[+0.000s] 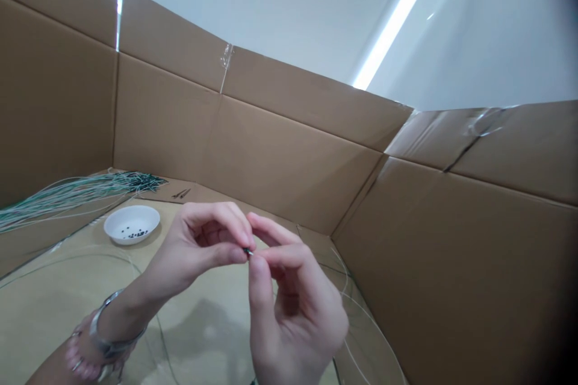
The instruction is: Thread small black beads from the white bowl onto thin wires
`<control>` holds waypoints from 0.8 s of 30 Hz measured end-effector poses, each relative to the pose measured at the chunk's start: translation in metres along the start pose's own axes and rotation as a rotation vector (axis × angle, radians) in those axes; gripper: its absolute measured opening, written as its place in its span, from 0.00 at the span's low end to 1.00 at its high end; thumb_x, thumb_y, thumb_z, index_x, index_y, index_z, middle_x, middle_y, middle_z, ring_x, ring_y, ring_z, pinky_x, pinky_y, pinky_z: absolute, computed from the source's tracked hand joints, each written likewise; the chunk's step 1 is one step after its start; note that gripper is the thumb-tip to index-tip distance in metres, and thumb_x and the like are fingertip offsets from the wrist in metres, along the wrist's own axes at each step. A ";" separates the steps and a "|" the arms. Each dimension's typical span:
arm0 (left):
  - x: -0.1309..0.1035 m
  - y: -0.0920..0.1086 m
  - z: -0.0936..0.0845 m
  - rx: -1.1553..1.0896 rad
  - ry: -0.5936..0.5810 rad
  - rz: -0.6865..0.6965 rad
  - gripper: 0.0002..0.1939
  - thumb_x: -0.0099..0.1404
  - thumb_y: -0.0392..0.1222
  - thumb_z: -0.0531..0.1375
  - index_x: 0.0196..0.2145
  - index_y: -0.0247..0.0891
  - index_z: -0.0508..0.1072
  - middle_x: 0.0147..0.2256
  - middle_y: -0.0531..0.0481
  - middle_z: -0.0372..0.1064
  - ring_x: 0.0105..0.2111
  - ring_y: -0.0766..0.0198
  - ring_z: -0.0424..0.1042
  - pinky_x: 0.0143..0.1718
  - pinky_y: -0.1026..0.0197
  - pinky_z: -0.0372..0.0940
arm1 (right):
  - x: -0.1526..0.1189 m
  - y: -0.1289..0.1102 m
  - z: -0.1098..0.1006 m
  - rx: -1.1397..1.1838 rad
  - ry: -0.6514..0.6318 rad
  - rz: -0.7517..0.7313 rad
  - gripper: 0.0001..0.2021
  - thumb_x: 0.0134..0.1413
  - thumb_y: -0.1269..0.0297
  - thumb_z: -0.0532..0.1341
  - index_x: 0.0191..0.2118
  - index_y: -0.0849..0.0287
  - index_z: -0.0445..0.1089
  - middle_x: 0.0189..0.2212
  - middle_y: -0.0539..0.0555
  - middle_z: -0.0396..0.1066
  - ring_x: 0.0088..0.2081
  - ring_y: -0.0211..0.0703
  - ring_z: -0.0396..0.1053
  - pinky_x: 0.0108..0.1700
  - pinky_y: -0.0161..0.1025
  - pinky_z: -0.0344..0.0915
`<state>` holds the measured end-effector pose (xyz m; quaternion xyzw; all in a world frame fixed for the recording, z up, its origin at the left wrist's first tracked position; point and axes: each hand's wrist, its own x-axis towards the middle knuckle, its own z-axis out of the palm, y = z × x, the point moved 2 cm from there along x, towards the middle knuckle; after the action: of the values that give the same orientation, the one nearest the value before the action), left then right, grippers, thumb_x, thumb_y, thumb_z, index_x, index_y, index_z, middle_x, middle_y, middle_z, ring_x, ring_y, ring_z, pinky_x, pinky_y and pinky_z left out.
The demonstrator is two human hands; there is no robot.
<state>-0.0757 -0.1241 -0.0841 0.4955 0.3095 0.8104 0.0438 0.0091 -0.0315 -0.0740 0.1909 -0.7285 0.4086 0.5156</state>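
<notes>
Near the centre of the head view, my left hand (203, 246) and my right hand (293, 294) meet at the fingertips. My left thumb and index finger pinch a tiny dark piece (247, 250). Right beside it, my right thumb and fingers are pressed together at a small light tip, mostly hidden by the fingers. At the left stands a white bowl (132, 225) with several tiny black pieces in it. Thin wires (162, 343) run over the table below my left wrist.
A bundle of green and white wires (81, 194) with dark ends lies at the far left. Small dark pins (181, 193) lie behind the bowl. Cardboard walls (289, 156) surround the table (203, 325). A loose white wire (372, 319) curves along the right side.
</notes>
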 end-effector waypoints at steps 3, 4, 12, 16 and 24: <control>0.000 0.000 0.001 0.002 0.015 0.003 0.08 0.55 0.28 0.66 0.30 0.40 0.78 0.29 0.53 0.72 0.30 0.72 0.71 0.31 0.74 0.69 | -0.001 0.000 0.000 -0.004 -0.002 0.008 0.07 0.52 0.78 0.57 0.32 0.58 0.66 0.41 0.53 0.75 0.45 0.45 0.74 0.42 0.41 0.75; 0.000 0.000 0.001 0.004 0.013 0.006 0.08 0.55 0.28 0.66 0.30 0.40 0.78 0.29 0.53 0.72 0.30 0.73 0.71 0.32 0.74 0.69 | -0.001 0.000 0.000 -0.002 -0.001 0.006 0.07 0.51 0.78 0.57 0.32 0.58 0.66 0.41 0.53 0.75 0.44 0.44 0.74 0.42 0.40 0.75; -0.001 0.001 -0.001 0.042 -0.034 0.027 0.10 0.57 0.27 0.64 0.32 0.41 0.77 0.30 0.56 0.72 0.31 0.76 0.70 0.33 0.75 0.67 | -0.001 0.001 -0.001 0.015 -0.001 -0.003 0.07 0.51 0.78 0.58 0.32 0.59 0.66 0.41 0.53 0.74 0.43 0.42 0.74 0.41 0.38 0.75; 0.000 0.005 0.000 0.107 -0.017 0.044 0.10 0.56 0.27 0.65 0.32 0.41 0.77 0.29 0.55 0.72 0.30 0.74 0.69 0.32 0.74 0.67 | 0.001 0.000 -0.001 0.007 -0.017 -0.007 0.07 0.50 0.79 0.58 0.32 0.59 0.66 0.41 0.53 0.75 0.42 0.42 0.74 0.39 0.36 0.75; -0.006 0.023 0.001 0.673 0.051 0.223 0.15 0.55 0.22 0.63 0.32 0.41 0.78 0.30 0.52 0.73 0.30 0.68 0.71 0.30 0.68 0.68 | 0.000 0.001 0.000 -0.100 0.020 -0.122 0.09 0.48 0.80 0.57 0.33 0.58 0.66 0.37 0.55 0.75 0.39 0.41 0.75 0.31 0.32 0.75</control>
<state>-0.0657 -0.1446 -0.0759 0.4924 0.5041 0.6751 -0.2184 0.0082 -0.0312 -0.0746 0.2048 -0.7300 0.3412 0.5557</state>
